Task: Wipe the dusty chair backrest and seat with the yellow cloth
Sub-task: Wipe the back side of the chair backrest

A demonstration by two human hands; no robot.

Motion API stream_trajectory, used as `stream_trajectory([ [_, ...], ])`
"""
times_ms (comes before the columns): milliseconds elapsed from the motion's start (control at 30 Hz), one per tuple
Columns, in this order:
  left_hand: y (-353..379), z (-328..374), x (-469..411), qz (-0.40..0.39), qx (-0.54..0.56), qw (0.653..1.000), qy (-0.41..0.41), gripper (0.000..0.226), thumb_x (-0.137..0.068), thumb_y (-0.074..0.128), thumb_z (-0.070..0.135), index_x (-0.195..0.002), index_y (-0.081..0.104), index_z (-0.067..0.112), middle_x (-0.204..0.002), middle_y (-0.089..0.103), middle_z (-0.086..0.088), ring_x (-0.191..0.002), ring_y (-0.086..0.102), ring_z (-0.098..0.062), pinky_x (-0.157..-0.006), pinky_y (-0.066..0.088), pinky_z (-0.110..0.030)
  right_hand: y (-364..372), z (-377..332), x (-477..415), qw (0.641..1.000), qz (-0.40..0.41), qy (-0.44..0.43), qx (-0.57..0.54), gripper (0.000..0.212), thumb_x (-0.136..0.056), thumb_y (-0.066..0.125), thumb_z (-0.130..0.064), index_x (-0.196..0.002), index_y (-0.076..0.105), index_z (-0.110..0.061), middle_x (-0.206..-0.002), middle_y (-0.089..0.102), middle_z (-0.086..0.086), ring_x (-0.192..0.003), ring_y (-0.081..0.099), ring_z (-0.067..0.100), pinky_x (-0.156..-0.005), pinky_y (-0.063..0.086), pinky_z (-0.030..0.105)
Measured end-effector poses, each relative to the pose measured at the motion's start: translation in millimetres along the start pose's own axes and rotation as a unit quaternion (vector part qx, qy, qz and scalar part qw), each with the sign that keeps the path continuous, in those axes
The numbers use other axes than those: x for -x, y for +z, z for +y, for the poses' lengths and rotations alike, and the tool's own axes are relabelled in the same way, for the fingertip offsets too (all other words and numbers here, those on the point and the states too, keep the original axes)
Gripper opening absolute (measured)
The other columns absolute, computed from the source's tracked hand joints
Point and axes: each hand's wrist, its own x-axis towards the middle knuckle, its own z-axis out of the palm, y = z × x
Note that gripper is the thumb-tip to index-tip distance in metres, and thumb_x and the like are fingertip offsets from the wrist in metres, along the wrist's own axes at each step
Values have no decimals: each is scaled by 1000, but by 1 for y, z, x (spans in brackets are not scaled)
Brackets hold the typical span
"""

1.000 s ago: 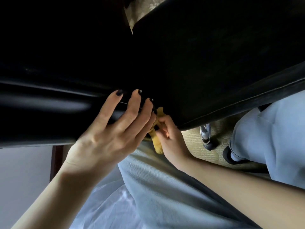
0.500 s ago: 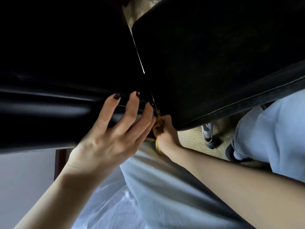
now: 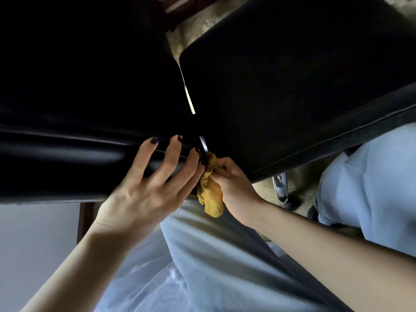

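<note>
While the left hand rests spread-fingered left of the narrow gap in the black leather chair, the right hand grips the bunched yellow cloth at that gap's near end.

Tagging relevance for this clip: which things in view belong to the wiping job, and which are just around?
Job: yellow cloth, gripped by right hand; black chair, touched by left hand.
Around: chrome chair leg, pale trousers, floor mat.
</note>
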Motion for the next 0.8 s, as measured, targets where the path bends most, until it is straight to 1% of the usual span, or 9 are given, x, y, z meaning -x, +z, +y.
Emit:
stream_trajectory([
  [100,2,1,-1,-3,8,1000,-13,34,-97,37,8,-123,57,11,-123,61,-7,-118,46,-35,-104,21,-54,0,-6,10,1000,5,-15,-2,11,-97,49,-7,-107,53,-9,-89,63,4,-75,62,11,-57,51,18],
  [233,3,2,-1,-3,-1,1000,-12,29,-94,40,7,-118,56,10,-124,59,-9,-118,46,-36,-104,22,-54,0,-17,26,997,-13,-76,0,8,-97,51,-7,-101,54,-13,-85,68,0,-81,64,15,-75,52,33],
  [333,3,3,-1,8,-1,1000,-13,25,-95,41,10,-115,57,10,-122,60,-9,-118,47,-35,-103,24,-54,3,-28,34,991,-31,-133,-10,15,-96,49,-2,-106,55,-11,-94,69,1,-90,65,12,-81,50,27],
  [433,3,3,-1,10,0,1000,-9,22,-97,42,13,-112,57,11,-122,61,-8,-118,48,-34,-103,24,-53,8,-32,25,986,-31,-161,12,16,-97,48,-1,-108,53,-10,-96,70,0,-91,65,8,-78,51,21],
  [500,5,2,0,11,8,1000,-5,20,-95,45,13,-111,57,12,-122,61,-8,-118,48,-34,-103,23,-53,10,-30,12,987,-12,-157,26,14,-98,47,-4,-102,52,-17,-90,69,-3,-87,65,8,-75,53,23],
  [567,4,1,-1,10,10,1000,-3,19,-95,45,12,-109,57,12,-122,61,-8,-117,48,-34,-103,24,-53,9,-28,-4,988,9,-146,55,14,-99,45,-8,-100,51,-21,-93,69,1,-90,65,15,-82,53,31],
  [633,3,2,-3,12,12,1000,-8,19,-96,43,13,-108,58,12,-121,62,-7,-116,52,-34,-102,26,-52,9,-27,-21,988,5,-139,69,12,-99,45,-9,-101,51,-20,-97,68,6,-95,65,21,-87,52,35],
  [733,0,2,-9,-6,28,999,-26,23,-96,41,13,-107,62,13,-122,63,-10,-112,59,-35,-97,32,-52,8,-21,-46,990,5,-107,88,7,-99,46,-11,-103,50,-15,-97,67,14,-89,63,20,-82,52,37],
  [800,-2,-1,-13,3,35,999,-4,20,-93,44,11,-102,62,13,-122,63,-10,-110,61,-35,-95,33,-53,7,-14,-59,987,15,-95,126,8,-100,44,-11,-107,49,-12,-98,67,14,-89,63,21,-81,53,38],
])
